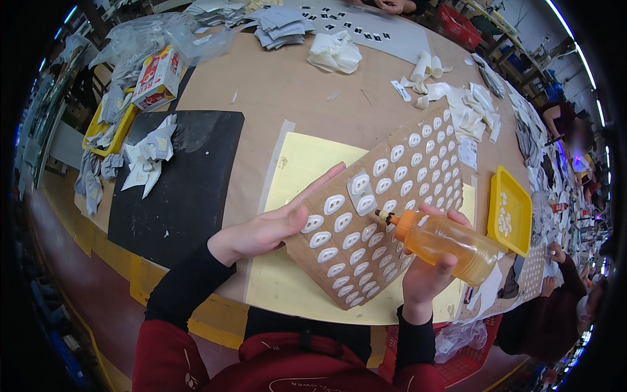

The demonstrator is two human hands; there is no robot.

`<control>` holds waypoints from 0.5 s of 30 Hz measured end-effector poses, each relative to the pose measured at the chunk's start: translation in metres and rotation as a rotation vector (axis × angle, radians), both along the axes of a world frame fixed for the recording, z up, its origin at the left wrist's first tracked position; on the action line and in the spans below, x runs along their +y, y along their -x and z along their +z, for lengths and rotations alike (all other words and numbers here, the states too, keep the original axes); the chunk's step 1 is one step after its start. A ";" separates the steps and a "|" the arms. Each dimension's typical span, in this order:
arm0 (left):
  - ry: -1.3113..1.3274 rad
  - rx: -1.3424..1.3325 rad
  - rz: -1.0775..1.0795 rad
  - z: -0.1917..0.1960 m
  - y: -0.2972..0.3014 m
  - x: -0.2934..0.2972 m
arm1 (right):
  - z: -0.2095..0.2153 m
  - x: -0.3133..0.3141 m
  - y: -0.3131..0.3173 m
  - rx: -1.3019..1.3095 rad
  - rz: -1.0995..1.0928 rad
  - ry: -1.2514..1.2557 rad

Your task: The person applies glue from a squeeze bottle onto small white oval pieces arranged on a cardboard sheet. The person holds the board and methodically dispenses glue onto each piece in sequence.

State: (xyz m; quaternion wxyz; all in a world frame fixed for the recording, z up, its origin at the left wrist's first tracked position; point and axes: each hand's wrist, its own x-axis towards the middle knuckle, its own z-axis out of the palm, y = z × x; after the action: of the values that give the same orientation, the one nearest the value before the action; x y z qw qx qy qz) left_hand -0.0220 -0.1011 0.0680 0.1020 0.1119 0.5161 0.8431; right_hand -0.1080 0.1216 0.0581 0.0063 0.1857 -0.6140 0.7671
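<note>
My left hand (264, 232) grips the left edge of a brown cardboard sheet (301, 253), thumb on top and a finger stretched along behind it. Rows of small white oval pieces (334, 204) with dark slots cover the tilted sheet. One pair sits on a pale rectangular patch (360, 193). Wrapped in my right hand (426, 279) is a squeeze bottle (450, 243) of amber liquid with an orange cap. Its dark nozzle points left, close over the pieces near that patch; whether it touches is unclear. Beneath the sheet lies a yellow board (307, 153).
A black mat (189, 176) lies at left, with crumpled scraps (150, 153) on it. On the right stands a yellow tray (494, 215) holding small white pieces. Farther back are a red-and-white box (157, 78), grey sheets (279, 27) and white crumpled material (335, 52). Other people work at right.
</note>
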 end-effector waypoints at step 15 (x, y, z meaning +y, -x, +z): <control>-0.031 0.033 -0.081 -0.007 0.004 -0.004 | -0.006 -0.009 -0.003 0.043 -0.018 0.007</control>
State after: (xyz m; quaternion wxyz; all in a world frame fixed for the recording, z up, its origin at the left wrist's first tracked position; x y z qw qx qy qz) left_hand -0.0255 -0.1055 0.0609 0.1257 0.1482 0.4998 0.8440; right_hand -0.1054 0.1130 0.0517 0.0272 0.1967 -0.6128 0.7649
